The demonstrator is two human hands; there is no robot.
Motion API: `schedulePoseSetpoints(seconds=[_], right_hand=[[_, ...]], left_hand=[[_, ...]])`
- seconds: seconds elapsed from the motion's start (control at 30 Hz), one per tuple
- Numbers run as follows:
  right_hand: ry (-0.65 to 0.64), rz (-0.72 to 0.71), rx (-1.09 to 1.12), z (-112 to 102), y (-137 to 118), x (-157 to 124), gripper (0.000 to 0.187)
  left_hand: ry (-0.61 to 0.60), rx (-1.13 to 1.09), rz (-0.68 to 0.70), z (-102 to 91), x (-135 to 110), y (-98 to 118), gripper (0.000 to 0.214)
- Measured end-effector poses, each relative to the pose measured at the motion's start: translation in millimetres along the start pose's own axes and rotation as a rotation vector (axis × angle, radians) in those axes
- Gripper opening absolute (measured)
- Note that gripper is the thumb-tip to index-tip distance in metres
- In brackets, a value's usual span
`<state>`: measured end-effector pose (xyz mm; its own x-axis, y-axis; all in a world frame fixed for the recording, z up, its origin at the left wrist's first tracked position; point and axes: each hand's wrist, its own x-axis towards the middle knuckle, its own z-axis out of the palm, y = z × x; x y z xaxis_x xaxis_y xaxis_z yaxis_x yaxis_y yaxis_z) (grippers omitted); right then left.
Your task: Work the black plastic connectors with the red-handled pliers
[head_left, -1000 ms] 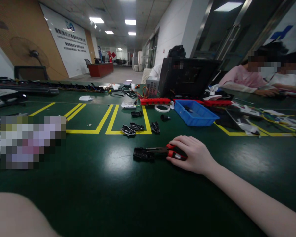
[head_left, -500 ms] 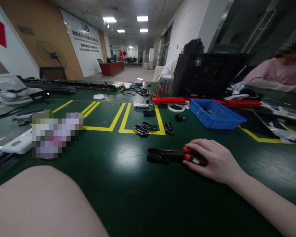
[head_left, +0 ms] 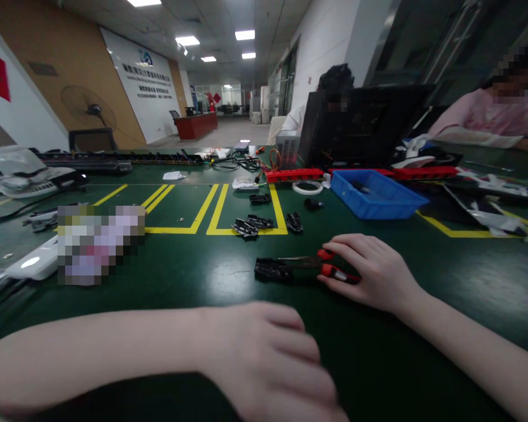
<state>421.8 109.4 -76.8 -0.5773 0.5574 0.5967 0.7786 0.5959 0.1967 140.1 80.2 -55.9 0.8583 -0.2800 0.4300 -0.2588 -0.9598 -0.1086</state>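
Observation:
My right hand (head_left: 372, 271) is closed round the red-and-black handles of a pair of pliers (head_left: 334, 272). The pliers' handles are spread, and their dark jaws point left. At the jaws lies a black plastic piece (head_left: 273, 269) on the green table (head_left: 180, 281); whether the jaws grip it I cannot tell. In the foreground, my left hand (head_left: 264, 363) hovers back upward, slightly blurred, fingers bent downward with their tips hidden. Several similar black pieces (head_left: 246, 227) lie farther back around the yellow tape. A short black cylinder (head_left: 313, 203) is right of them.
A blue bin (head_left: 378, 205) with dark items stands at the back right. Behind it are red power strips (head_left: 294, 174) and a black monitor (head_left: 365, 126). A white tape ring (head_left: 308, 187) lies beside the bin. At left sits a white device (head_left: 33, 258). A person (head_left: 484, 117) sits at far right.
My left forearm has swung in from the left, bringing the left hand to the front middle. The right hand still holds the pliers at the black piece. The view has shifted slightly.

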Motion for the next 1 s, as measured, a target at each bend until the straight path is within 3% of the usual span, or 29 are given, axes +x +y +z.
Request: schedulePoseSetpoints(seconds=[0.1, 0.13, 0.17, 0.27, 0.37, 0.47, 0.67, 1.0], right_hand=[[0.008, 0.012, -0.009, 0, 0, -1, 0.043], [0.006, 0.015, -0.010, -1, 0, -1, 0.043], [0.006, 0.017, -0.014, -1, 0, -1, 0.042], [-0.003, 0.033, -0.057, 0, 1, -1, 0.043], [-0.009, 0.067, -0.077, 2, 3, 0, 0.044], [-0.021, 0.070, -0.056, 3, 5, 1, 0.044], [-0.075, -0.025, 0.014, 0, 0, 3, 0.044], [-0.066, -0.071, 0.024, -1, -4, 4, 0.035]], left_hand=[[0.342, -0.116, -0.407, -3.3, -22, -39, 0.019], [0.388, -0.149, -0.533, -3.3, -29, -47, 0.018], [0.377, -0.184, -0.629, -3.0, -34, -53, 0.019], [0.193, -0.249, -0.784, -1.6, -44, -60, 0.045], [0.077, -0.280, -0.819, 0.8, -45, -61, 0.059], [0.042, -0.304, -0.799, 4.6, -46, -64, 0.047], [0.089, -0.409, -0.762, 10.6, -51, -71, 0.017], [0.112, -0.488, -0.763, 10.8, -53, -75, 0.015]])
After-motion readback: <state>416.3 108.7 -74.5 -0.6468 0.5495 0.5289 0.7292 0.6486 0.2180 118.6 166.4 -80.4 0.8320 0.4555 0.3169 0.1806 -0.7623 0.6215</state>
